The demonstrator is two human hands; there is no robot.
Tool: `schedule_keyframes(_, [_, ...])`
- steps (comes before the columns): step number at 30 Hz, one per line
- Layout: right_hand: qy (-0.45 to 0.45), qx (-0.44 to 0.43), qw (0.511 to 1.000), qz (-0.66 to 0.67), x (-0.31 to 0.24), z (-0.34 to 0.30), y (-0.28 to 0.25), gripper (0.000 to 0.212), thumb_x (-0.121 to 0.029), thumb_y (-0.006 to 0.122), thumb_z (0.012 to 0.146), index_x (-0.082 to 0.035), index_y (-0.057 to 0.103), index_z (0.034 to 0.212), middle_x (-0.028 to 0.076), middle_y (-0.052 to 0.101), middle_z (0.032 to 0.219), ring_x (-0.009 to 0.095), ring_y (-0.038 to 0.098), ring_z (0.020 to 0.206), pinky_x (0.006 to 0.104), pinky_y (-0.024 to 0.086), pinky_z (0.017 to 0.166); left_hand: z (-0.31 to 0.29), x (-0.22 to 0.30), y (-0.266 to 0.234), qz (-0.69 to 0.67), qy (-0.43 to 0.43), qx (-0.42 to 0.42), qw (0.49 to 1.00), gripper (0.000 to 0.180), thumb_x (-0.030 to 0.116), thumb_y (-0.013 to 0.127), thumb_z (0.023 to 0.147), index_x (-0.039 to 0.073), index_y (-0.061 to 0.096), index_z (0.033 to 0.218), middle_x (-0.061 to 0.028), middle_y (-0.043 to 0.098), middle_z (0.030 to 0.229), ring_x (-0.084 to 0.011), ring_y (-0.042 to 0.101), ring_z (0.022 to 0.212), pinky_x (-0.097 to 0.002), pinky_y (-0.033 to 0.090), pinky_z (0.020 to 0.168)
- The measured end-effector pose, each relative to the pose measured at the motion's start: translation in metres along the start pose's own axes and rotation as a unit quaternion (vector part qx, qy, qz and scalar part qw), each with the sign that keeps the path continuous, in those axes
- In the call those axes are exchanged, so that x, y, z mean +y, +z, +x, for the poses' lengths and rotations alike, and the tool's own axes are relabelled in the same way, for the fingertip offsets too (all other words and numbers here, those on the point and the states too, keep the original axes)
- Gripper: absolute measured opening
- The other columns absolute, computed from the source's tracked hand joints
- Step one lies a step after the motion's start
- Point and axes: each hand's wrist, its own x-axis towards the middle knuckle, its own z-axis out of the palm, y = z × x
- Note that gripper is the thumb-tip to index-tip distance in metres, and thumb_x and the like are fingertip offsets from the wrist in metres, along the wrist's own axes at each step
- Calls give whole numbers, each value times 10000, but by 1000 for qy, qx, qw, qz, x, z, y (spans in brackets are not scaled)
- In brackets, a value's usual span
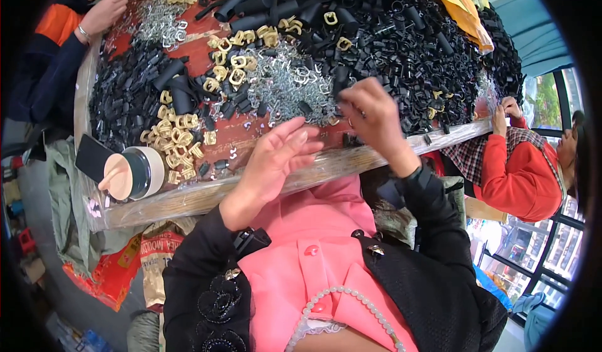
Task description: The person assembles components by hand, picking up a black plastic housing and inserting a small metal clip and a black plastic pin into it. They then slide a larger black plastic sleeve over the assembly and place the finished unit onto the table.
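Note:
My left hand (276, 161) is over the wooden front edge of the table, its fingers stretched out and nothing in its palm. My right hand (376, 115) hovers to its right, slightly blurred, fingers curled in toward the thumb; whatever they pinch is too small and dark to make out. Just beyond both hands lies a heap of small silver metal pieces (291, 89). Small black plastic parts (392, 60) are piled beside and behind my right hand. Gold-coloured ring-shaped pieces (237, 76) are scattered to the left of the silver heap.
A lidded jar (150, 170) and a dark phone (97, 156) sit at the table's left corner. More gold pieces (177, 140) lie beside the jar. Black tubes (269, 4) cover the far side. Other people work at the left (56, 57) and right (523, 176) edges.

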Motion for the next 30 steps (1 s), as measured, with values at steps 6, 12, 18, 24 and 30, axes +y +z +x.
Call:
schedule_keyframes(6, [-34,-37,989,137,-41,-14,33,204,3,626,655,-30,572,849,98,518,767,232,537,674,289,438,562,5,-6,-18,-58,39,-5,998,351,159,577,790,-11,483,1082,-87,560,960,-132,566,788,-239,477,668])
schedule_keyframes(12, [29,-79,987,135,-31,-20,34,198,6,616,664,-24,568,853,90,525,778,222,542,687,285,441,578,-15,26,-35,529,331,101,775,332,111,600,754,3,515,1056,-93,565,931,-142,574,754,-241,471,636])
schedule_keyframes(18, [9,-128,989,75,-29,-18,36,147,-8,592,682,-30,562,824,92,511,748,246,527,669,305,430,579,-24,36,-45,589,325,145,725,357,78,597,745,8,502,1082,-94,572,909,-145,583,710,-235,462,590])
schedule_keyframes(24, [-10,-180,983,33,-29,-17,43,103,-20,577,693,-31,542,790,98,478,702,265,503,630,325,412,547,-26,33,-55,354,202,116,906,329,99,550,802,-25,484,1099,-88,579,934,-115,565,756,-214,455,642])
schedule_keyframes(30, [51,-192,978,64,-39,-10,39,91,-11,568,690,-23,502,753,96,461,701,251,486,607,312,392,526,-30,28,-51,81,93,30,992,324,98,531,815,-22,466,1108,-89,579,938,-136,576,783,-226,484,675])
